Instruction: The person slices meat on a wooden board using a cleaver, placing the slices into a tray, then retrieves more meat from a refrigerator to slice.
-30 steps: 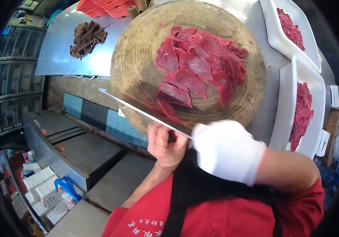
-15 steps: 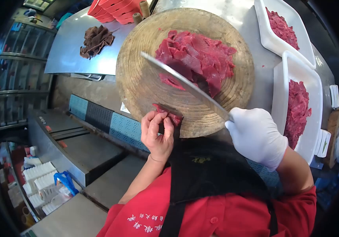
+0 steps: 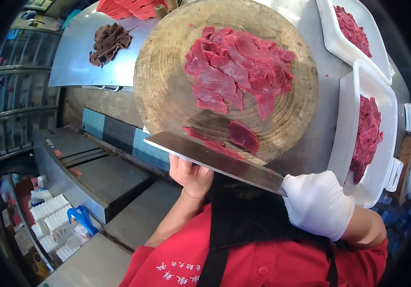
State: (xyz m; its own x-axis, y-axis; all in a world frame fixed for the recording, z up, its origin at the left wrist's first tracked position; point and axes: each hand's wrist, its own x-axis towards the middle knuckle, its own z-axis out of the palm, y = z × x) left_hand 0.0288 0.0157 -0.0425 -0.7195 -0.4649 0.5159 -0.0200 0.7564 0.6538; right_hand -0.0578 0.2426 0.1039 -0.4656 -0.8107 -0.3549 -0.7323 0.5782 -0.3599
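Observation:
My right hand [image 3: 318, 203], in a white glove, grips the handle of a broad cleaver [image 3: 215, 160]. The blade lies slantwise over the near edge of a round wooden chopping block [image 3: 160, 91]. Behind the blade is my bare left hand [image 3: 193, 182]; its fingertips are hidden, so its hold cannot be made out. A strip of red meat [image 3: 210, 142] shows just past the blade's upper edge. One loose slice of meat [image 3: 243, 137] lies beside it on the block. Farther back, a pile of thin red meat slices [image 3: 239, 67] covers the block's middle.
Two white tubs, an upper one [image 3: 329, 33] and a lower one [image 3: 346, 117], hold sliced meat on the right. A crumpled brown cloth [image 3: 110, 44] lies on the metal table at left, near red stacked trays [image 3: 129, 7]. Dark metal counters [image 3: 112, 177] stand lower left.
The cleaver has come down and toward me from above the meat pile, now covering my left fingers. A separate slice now lies near the block's front. The view has shifted slightly.

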